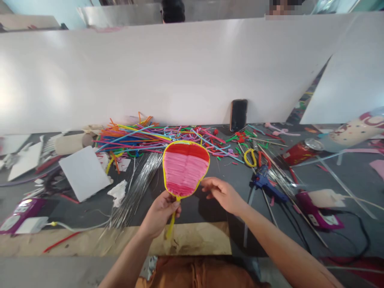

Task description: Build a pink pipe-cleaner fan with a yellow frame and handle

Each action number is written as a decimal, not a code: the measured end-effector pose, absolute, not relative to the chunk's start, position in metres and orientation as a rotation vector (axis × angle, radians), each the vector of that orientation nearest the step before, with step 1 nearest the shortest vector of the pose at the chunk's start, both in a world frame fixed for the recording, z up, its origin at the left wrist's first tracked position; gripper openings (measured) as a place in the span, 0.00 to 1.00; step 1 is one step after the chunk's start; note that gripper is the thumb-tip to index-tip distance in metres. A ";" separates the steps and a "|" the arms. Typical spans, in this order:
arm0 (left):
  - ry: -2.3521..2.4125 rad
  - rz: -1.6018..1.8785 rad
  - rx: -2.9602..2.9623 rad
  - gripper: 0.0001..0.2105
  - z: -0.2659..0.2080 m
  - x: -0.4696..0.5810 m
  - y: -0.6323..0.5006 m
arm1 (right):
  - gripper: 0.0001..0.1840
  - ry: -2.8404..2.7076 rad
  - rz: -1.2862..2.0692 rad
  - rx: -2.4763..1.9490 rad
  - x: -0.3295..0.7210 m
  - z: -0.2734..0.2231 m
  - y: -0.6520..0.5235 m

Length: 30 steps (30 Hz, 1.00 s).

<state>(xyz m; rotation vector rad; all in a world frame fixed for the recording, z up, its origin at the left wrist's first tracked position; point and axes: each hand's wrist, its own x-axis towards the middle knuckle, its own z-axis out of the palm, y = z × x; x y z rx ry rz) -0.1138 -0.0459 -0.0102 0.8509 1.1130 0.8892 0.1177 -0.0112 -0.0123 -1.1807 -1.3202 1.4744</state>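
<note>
Observed a fan (pixel 186 170), pink with a red upper band and yellow rim, held up over the dark worktop (pixel 211 214), in front of the pile of pipe cleaners (pixel 135 134). Held by its thin yellow handle just below the rim, pinched between thumb and fingers of the left hand (pixel 163 212). Placed the right hand (pixel 223 195) just beside the fan's lower right edge, with fingers loosely spread and half bent; cannot tell whether touching the rim. Noted a bundle of thin wires (pixel 141 184) to the left of the fan, then a square white card (pixel 85 174) farther left, near a cardboard tube (pixel 70 144). Recorded to the right: a blue glue gun (pixel 267 182), a red can (pixel 303 152), and a spotted paper cup (pixel 355 130) tilted on its side. Seen behind the pile, a phone (pixel 239 115) standing against the white panel (pixel 150 76). Along the near edge, found a strip of brown paper (pixel 201 240), partly below the left hand.
</note>
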 end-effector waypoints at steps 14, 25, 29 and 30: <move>1.139 0.406 1.062 0.16 -0.003 -0.137 -0.038 | 0.08 -1.519 0.658 -1.555 0.224 -0.013 0.035; 1.063 0.286 1.112 0.14 0.001 -0.131 -0.036 | 0.11 -2.014 0.299 -1.781 0.184 -0.026 0.126; 1.085 0.269 1.178 0.16 0.000 -0.127 -0.038 | 0.09 -2.079 0.240 -1.849 0.173 -0.029 0.139; 1.093 0.265 1.188 0.16 -0.001 -0.127 -0.038 | 0.10 -2.079 0.230 -1.858 0.173 -0.028 0.140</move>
